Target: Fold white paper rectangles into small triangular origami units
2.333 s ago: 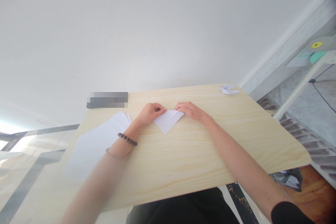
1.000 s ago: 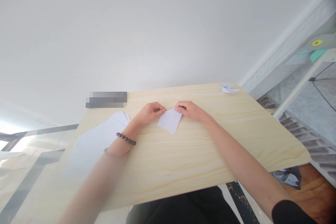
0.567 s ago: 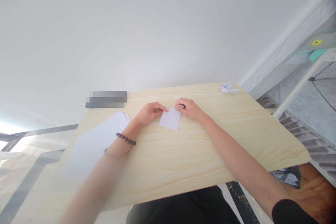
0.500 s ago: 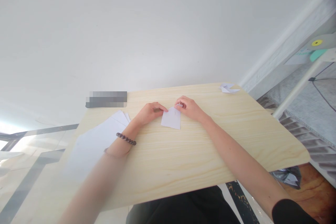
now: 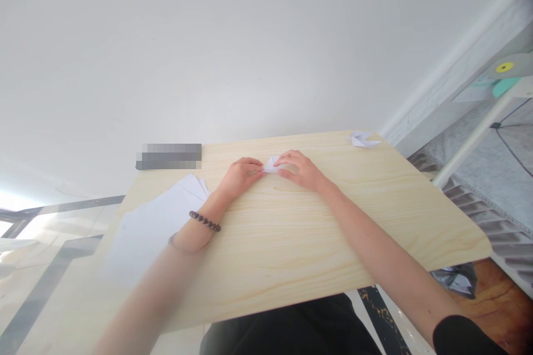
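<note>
A small folded piece of white paper [image 5: 271, 165] lies on the light wooden table [image 5: 291, 233], mostly hidden between my two hands. My left hand [image 5: 240, 176], with a dark bead bracelet on its wrist, pinches the paper's left edge. From the right, my right hand [image 5: 300, 170] has its fingertips curled on the paper's right side. Both hands meet over the paper at the middle of the table, toward its far edge.
A stack of white sheets [image 5: 154, 224] lies on the table's left side. A finished folded paper figure [image 5: 363, 140] sits at the far right corner. A dark flat object [image 5: 169, 156] lies at the far left edge. A white wall rises behind; a white rack [image 5: 478, 133] stands right.
The paper was a wide triangle, then a small square held up by its top edge. Now it is folded smaller, and both hands have closed in over it, slightly farther away.
</note>
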A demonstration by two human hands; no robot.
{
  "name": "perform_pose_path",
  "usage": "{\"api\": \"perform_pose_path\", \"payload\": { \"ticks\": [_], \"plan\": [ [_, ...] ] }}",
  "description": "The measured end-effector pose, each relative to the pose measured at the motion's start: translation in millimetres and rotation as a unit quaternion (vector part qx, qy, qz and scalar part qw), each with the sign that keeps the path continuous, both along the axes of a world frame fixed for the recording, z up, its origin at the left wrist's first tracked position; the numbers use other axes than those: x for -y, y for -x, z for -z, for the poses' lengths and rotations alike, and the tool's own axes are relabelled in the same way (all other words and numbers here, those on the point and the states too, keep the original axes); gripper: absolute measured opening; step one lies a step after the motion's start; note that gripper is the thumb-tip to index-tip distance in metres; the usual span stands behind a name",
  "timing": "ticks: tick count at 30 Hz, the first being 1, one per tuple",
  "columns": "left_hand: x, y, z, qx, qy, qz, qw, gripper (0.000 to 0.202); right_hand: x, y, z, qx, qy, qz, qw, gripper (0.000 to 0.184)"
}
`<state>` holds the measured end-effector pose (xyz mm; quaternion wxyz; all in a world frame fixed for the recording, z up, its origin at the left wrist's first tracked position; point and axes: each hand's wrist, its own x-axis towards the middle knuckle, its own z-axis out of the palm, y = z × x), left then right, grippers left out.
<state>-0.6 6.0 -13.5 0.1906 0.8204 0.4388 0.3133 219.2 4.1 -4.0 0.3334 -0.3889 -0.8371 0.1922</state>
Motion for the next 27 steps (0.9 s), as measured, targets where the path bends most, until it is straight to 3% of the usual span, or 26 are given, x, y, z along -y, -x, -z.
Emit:
{"api": "perform_pose_path", "payload": {
  "ticks": [9, 13, 17, 23, 27],
  "plan": [
    [5, -2, -4.0, -0.145, -0.088, 0.018, 0.985, 0.029, -1, 1, -0.4, 0.077, -0.068, -0.001, 0.995, 0.021],
    [7, -4, -6.0, -0.185, -0.101, -0.001, 0.977, 0.029, -3, 0, 0.7, 0.113, -0.064, 0.001, 0.992, 0.016],
    [8, -5, -7.3, -0.204, -0.107, -0.012, 0.973, 0.032, -4, -1, 2.1, 0.128, -0.046, 0.028, 0.990, 0.021],
    [10, -6, -9.4, -0.212, -0.122, 0.026, 0.969, 0.033, -5, 4, 8.5, 0.090, -0.025, 0.075, 0.993, 0.020],
    [12, -9, -10.5, -0.213, -0.137, 0.037, 0.967, 0.031, -11, 7, 15.1, 0.066, 0.016, 0.150, 0.986, 0.020]
  ]
}}
